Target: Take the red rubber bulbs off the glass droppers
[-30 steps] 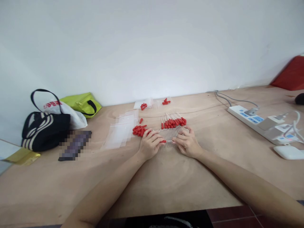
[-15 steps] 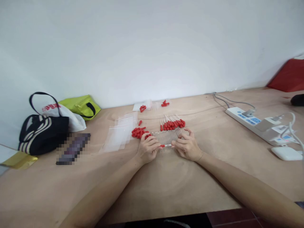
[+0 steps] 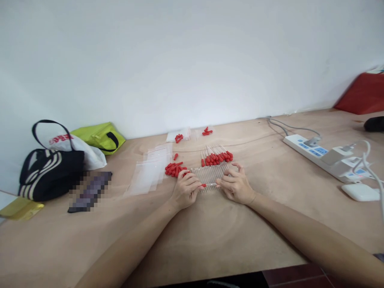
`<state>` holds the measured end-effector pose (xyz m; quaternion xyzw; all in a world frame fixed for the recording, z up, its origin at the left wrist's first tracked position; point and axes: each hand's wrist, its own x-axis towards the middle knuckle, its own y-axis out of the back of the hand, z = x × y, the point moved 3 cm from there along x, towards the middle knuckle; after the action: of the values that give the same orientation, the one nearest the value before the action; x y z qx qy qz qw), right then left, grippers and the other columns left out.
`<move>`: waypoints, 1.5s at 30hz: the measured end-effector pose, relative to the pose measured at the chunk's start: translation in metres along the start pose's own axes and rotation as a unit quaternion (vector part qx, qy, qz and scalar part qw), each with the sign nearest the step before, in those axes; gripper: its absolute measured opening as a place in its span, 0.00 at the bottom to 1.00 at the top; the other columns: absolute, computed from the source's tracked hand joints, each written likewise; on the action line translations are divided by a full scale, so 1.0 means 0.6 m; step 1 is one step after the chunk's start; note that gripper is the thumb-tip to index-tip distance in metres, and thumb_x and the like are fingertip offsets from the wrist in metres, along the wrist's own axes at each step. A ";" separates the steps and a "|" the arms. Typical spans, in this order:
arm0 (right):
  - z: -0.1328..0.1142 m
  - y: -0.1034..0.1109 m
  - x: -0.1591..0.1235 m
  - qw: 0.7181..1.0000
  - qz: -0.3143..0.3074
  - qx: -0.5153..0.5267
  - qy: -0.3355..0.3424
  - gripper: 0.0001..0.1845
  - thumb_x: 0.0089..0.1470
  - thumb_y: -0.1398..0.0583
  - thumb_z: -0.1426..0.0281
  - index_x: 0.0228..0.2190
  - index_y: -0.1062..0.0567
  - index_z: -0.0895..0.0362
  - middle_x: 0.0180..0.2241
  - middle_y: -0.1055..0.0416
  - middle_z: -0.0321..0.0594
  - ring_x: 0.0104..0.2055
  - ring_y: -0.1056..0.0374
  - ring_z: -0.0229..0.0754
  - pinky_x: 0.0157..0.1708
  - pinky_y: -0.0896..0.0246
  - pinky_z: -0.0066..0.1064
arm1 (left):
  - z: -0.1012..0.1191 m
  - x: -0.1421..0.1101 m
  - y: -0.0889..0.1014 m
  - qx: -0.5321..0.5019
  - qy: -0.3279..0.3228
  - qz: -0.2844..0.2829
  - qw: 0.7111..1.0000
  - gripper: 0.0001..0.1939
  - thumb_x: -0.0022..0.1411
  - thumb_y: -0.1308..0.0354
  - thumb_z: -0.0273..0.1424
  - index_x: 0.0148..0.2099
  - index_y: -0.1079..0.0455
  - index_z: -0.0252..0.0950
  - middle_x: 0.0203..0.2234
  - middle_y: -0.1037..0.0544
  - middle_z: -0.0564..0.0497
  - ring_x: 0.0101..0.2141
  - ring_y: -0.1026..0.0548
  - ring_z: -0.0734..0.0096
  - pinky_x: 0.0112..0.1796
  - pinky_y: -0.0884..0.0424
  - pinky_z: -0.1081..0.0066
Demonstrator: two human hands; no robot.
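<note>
My left hand [image 3: 186,187] pinches a red rubber bulb [image 3: 203,185] at the end of a clear dropper tube [image 3: 211,185]. The tube's other end is between the fingers of my right hand [image 3: 238,185], level with the left. Under and behind it lies a row of bare clear tubes [image 3: 207,174]. Just beyond that row are several droppers with red bulbs fitted [image 3: 216,158], their thin ends pointing away. A heap of loose red bulbs [image 3: 173,169] touches or nearly touches my left fingertips. I cannot tell how far the bulb sits on the tube.
Clear zip bags [image 3: 150,170] overlap left of the bulb heap. Small bags with red bulbs [image 3: 207,131] lie by the wall. A black bag [image 3: 52,174], a green bag [image 3: 99,138] and a blurred dark object [image 3: 90,192] are left. A power strip [image 3: 312,150] with cables lies right.
The view has shifted slightly. Both hands keep nearly the same place and grip on the dropper; no other thing has visibly moved.
</note>
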<state>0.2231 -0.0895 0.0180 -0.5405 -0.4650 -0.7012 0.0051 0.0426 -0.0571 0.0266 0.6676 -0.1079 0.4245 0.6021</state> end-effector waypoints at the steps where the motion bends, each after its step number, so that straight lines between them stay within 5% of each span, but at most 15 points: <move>1: 0.000 0.000 0.001 1.000 -0.003 0.000 -0.001 0.08 0.53 0.47 0.69 0.27 0.28 0.54 0.18 0.33 0.30 0.30 0.41 0.35 0.49 0.62 0.42 | 0.001 0.000 0.000 0.000 0.001 -0.003 1.000 0.08 0.57 0.50 0.28 0.27 0.34 0.37 0.23 0.25 0.55 0.29 0.30 0.74 0.45 0.42 0.62; 9: 0.005 0.002 -0.003 1.000 -0.001 -0.005 -0.005 0.08 0.52 0.47 0.70 0.28 0.28 0.53 0.19 0.32 0.30 0.31 0.39 0.35 0.49 0.62 0.42 | 0.001 -0.002 0.007 -0.006 0.022 -0.016 1.000 0.09 0.58 0.53 0.27 0.26 0.36 0.36 0.23 0.27 0.54 0.30 0.30 0.74 0.45 0.41 0.63; 16: 0.051 0.014 -0.008 0.987 0.025 -0.007 -0.160 0.09 0.53 0.47 0.68 0.29 0.27 0.53 0.24 0.28 0.33 0.30 0.38 0.35 0.47 0.61 0.39 | -0.028 -0.012 0.021 0.006 0.095 0.048 0.994 0.07 0.60 0.54 0.27 0.37 0.34 0.36 0.29 0.30 0.49 0.34 0.32 0.71 0.38 0.34 0.68; 23: 0.043 -0.003 -0.006 0.984 -0.013 -0.006 -0.175 0.11 0.53 0.48 0.70 0.33 0.26 0.54 0.21 0.29 0.35 0.28 0.38 0.36 0.42 0.58 0.36 | -0.074 0.001 0.048 0.034 0.213 0.143 0.966 0.13 0.59 0.53 0.27 0.44 0.33 0.35 0.35 0.36 0.47 0.34 0.31 0.72 0.36 0.31 0.69; 30: 0.041 -0.007 -0.008 0.987 0.000 -0.074 -0.143 0.09 0.51 0.46 0.71 0.31 0.25 0.54 0.22 0.30 0.35 0.29 0.38 0.36 0.42 0.58 0.36 | -0.207 0.008 0.065 -0.001 0.455 -0.009 0.890 0.16 0.48 0.45 0.31 0.42 0.37 0.36 0.26 0.28 0.53 0.29 0.29 0.71 0.29 0.35 0.73; 38: 0.028 -0.011 -0.004 0.987 -0.047 -0.091 -0.122 0.09 0.50 0.46 0.71 0.31 0.25 0.54 0.22 0.31 0.35 0.30 0.40 0.37 0.43 0.59 0.38 | -0.217 -0.018 0.037 -0.011 0.476 -0.069 0.877 0.13 0.48 0.46 0.41 0.33 0.33 0.37 0.29 0.25 0.52 0.32 0.28 0.70 0.33 0.36 0.72; 45: 0.024 -0.012 -0.003 0.988 -0.078 -0.070 -0.116 0.13 0.50 0.46 0.61 0.32 0.25 0.55 0.25 0.29 0.38 0.32 0.39 0.39 0.44 0.59 0.40 | -0.210 -0.009 0.050 0.020 0.457 -0.040 0.888 0.12 0.53 0.50 0.40 0.31 0.32 0.37 0.31 0.25 0.51 0.35 0.29 0.67 0.34 0.36 0.71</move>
<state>0.2306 -0.0769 0.0118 -0.5790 -0.4527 -0.6632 -0.1414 -0.0356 0.0460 0.0334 0.4154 0.2141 0.6604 0.5878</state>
